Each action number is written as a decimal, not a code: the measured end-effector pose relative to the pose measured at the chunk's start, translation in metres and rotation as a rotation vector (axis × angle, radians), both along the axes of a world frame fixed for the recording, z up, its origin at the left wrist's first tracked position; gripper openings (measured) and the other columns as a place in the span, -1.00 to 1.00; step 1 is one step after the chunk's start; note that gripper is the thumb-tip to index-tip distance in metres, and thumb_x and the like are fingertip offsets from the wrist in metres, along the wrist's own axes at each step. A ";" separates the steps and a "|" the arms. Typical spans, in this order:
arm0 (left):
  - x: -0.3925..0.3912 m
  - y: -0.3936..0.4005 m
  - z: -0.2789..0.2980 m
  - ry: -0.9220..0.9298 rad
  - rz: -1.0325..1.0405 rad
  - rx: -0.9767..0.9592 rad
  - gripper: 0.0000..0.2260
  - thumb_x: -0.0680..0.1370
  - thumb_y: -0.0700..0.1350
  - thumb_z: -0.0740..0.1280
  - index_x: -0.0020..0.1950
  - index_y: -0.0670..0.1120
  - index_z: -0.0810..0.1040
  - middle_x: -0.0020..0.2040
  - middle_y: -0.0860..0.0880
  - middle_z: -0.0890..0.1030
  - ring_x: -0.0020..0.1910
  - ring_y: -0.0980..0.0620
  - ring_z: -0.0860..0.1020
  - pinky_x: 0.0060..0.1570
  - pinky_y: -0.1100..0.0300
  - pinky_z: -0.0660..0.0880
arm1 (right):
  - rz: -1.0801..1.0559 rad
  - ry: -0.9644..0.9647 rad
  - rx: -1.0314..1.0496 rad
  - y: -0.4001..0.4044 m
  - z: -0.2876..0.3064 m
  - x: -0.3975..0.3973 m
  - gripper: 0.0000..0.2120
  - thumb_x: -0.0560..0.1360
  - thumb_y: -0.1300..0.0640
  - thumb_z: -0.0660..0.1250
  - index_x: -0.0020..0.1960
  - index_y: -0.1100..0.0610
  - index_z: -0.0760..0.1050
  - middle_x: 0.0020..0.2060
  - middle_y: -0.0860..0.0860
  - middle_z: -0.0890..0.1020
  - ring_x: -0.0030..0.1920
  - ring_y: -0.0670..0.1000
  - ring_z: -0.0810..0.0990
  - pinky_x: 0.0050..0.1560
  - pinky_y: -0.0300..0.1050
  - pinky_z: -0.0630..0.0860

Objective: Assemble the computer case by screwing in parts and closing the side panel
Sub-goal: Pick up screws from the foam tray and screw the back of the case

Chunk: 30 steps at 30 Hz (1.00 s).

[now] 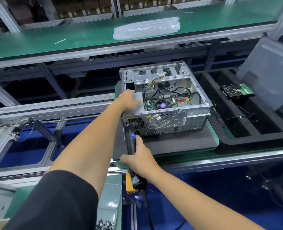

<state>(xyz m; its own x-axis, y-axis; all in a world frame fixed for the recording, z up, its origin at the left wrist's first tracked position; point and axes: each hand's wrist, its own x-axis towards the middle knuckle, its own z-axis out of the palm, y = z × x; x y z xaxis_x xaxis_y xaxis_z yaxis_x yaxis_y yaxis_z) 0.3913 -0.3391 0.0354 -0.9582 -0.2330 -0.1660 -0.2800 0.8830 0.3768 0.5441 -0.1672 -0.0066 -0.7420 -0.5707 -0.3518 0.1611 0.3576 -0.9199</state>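
Black foam pad (179,143) at frame centre carries open grey steel computer case (166,100); left hand (127,101) flat on its power supply, right hand (140,159) gripping black electric screwdriver (131,141); tilted bit risks cam-out.

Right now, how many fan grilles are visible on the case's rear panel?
2: a round grille mid-panel, and a darker power-supply grille at its left end, beside the screwdriver tip. Others may be hidden.
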 end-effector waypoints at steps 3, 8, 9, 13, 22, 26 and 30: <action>-0.001 0.003 -0.010 0.031 0.001 -0.101 -0.34 0.48 0.29 0.25 0.38 -0.16 0.33 0.32 -0.15 0.39 0.34 -0.16 0.34 0.29 -0.07 0.32 | 0.013 0.014 0.007 0.001 0.002 -0.001 -0.13 0.39 0.05 0.40 0.58 -0.01 0.02 0.04 -0.03 0.50 -0.16 -0.19 0.49 -0.35 -0.34 0.40; 0.002 0.012 -0.021 0.161 0.088 -0.132 -0.37 0.41 0.31 0.32 0.27 -0.11 0.36 0.25 -0.07 0.40 0.33 -0.09 0.29 0.25 -0.08 0.25 | 0.002 0.000 0.012 0.002 0.006 -0.001 -0.19 0.37 0.05 0.40 0.52 -0.01 0.10 -0.09 -0.07 0.53 -0.21 -0.13 0.53 -0.36 -0.28 0.40; 0.002 0.011 -0.020 0.148 0.074 -0.115 -0.37 0.41 0.30 0.32 0.27 -0.12 0.35 0.25 -0.07 0.38 0.33 -0.09 0.29 0.27 -0.09 0.25 | 0.003 0.001 0.017 0.002 0.007 -0.001 -0.18 0.37 0.04 0.40 0.53 -0.02 0.09 -0.08 -0.07 0.52 -0.20 -0.13 0.53 -0.36 -0.27 0.39; -0.006 -0.005 -0.005 0.001 -0.027 -0.064 -0.44 0.48 0.24 0.31 0.26 -0.16 0.35 0.26 -0.15 0.42 0.17 -0.14 0.43 0.09 0.05 0.37 | 0.006 0.012 0.041 0.002 0.008 -0.002 -0.16 0.37 0.02 0.40 0.55 -0.04 0.07 -0.09 -0.07 0.53 -0.24 -0.14 0.52 -0.41 -0.29 0.39; -0.009 -0.016 0.002 0.002 -0.064 -0.067 -0.64 0.55 0.05 0.31 0.24 -0.13 0.44 0.25 -0.12 0.48 0.16 -0.12 0.45 0.07 0.13 0.35 | 0.015 0.016 0.079 0.001 0.012 0.000 -0.12 0.40 0.02 0.39 0.59 -0.05 -0.01 -0.06 -0.04 0.49 -0.29 -0.07 0.54 -0.36 -0.20 0.46; -0.011 -0.019 0.002 0.001 -0.055 -0.050 -0.68 0.54 0.03 0.31 0.20 -0.14 0.48 0.25 -0.11 0.49 0.16 -0.13 0.47 0.13 0.06 0.41 | 0.020 0.015 0.097 -0.001 0.013 0.000 -0.08 0.40 0.03 0.39 0.60 -0.05 -0.07 -0.09 -0.06 0.46 -0.28 -0.07 0.53 -0.34 -0.19 0.47; -0.011 -0.018 0.002 0.012 -0.067 -0.067 -0.73 0.55 -0.01 0.30 0.16 -0.15 0.48 0.16 -0.09 0.49 0.09 -0.11 0.45 0.03 0.13 0.37 | 0.024 0.047 0.152 -0.007 0.012 0.005 -0.02 0.40 0.03 0.35 0.60 -0.07 -0.22 -0.04 0.05 0.51 -0.29 -0.01 0.51 -0.37 -0.14 0.42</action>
<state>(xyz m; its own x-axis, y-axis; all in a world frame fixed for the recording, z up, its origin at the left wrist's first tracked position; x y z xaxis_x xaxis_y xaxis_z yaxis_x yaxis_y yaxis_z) 0.3807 -0.3573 0.0374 -0.9737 -0.1788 -0.1409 -0.2157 0.9228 0.3193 0.5486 -0.1741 0.0057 -0.7465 -0.5314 -0.4005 0.1084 0.4967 -0.8611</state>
